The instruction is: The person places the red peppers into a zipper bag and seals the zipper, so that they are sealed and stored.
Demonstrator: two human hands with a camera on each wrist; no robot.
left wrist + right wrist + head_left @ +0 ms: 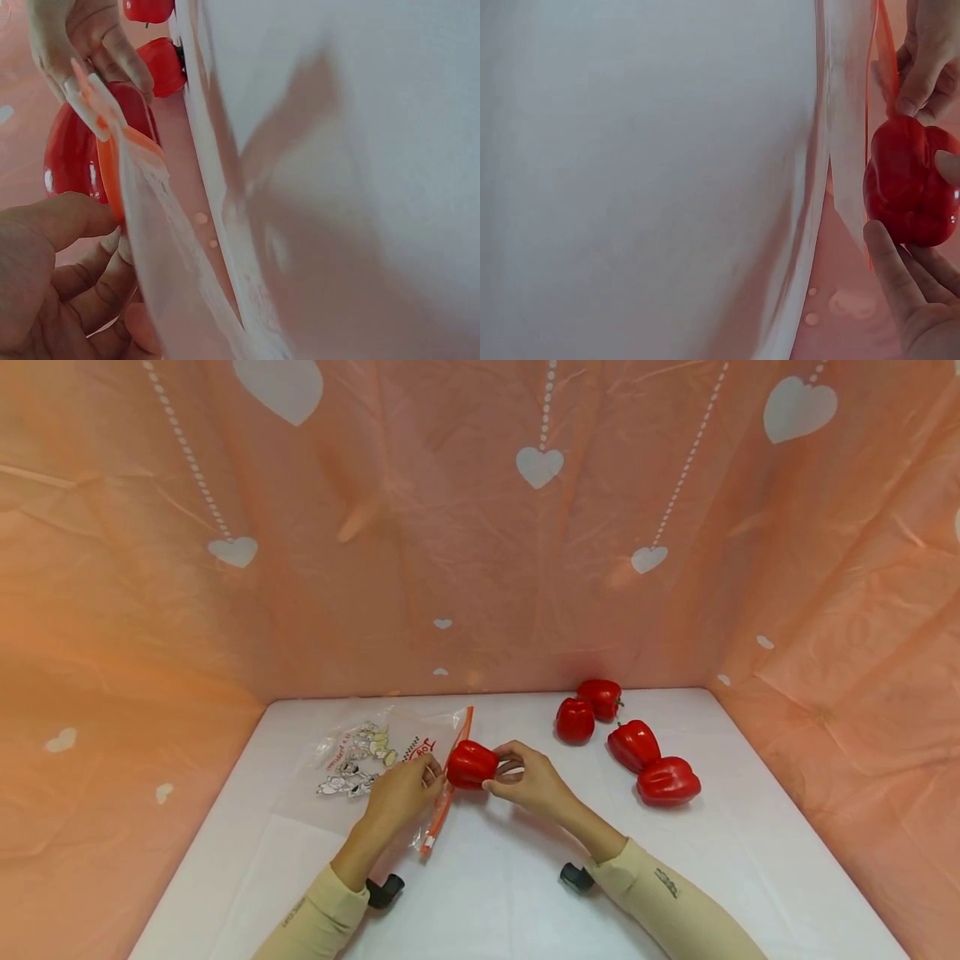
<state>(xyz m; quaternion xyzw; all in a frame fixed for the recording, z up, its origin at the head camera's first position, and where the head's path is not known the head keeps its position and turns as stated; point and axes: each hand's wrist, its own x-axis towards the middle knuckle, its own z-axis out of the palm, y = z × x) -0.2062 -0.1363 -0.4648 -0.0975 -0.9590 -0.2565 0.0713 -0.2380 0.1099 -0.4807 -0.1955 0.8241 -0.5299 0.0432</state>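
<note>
In the head view a glossy red bell pepper (472, 765) is at the mouth of a clear zip bag (408, 727) with an orange zip edge. My right hand (534, 779) grips the pepper from the right, fingers and thumb round its end. My left hand (402, 792) pinches the bag's orange edge just left of the pepper. In the left wrist view the orange edge (112, 176) stands between the left thumb and the pepper (71, 154). The right wrist view shows the pepper (911, 184) held between thumb and fingers, beside the bag's edge.
Several more red bell peppers (633, 746) lie at the back right of the white table (510, 893). The bag's printed cartoon side spreads left over the table. An orange curtain with white hearts (450, 568) closes off the back and sides.
</note>
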